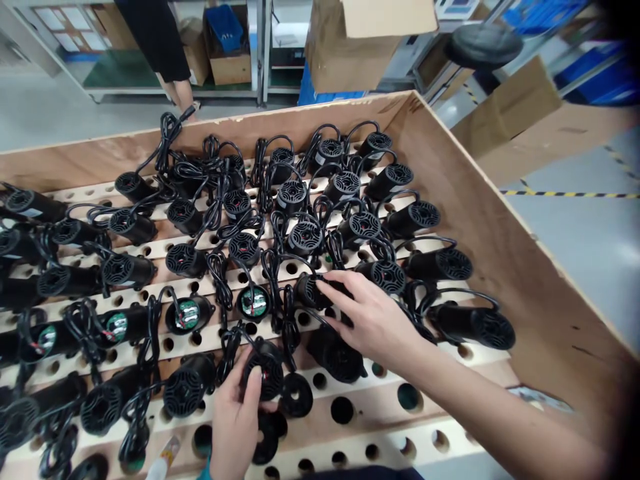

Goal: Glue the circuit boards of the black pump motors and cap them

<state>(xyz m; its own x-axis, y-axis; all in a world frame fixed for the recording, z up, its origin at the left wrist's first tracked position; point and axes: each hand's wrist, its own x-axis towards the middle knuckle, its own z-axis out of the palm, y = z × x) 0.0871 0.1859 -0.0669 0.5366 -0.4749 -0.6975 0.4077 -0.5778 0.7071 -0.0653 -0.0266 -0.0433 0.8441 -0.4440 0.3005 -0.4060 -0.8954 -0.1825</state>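
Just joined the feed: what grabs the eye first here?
Rows of black motors with coiled cords fill a big wooden crate. Near the front, the left hand grips a vented black cap, and the right hand lies on a motor. Left of them, green circuit boards show on uncapped motors.

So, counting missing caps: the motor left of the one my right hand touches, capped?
Uncapped: the motor shows a bare green circuit board.

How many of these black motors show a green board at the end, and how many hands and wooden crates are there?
Motors showing a green board: 4
Hands: 2, left hand gripping a black cap, right hand resting open on a motor
Wooden crate: 1
Total: 7
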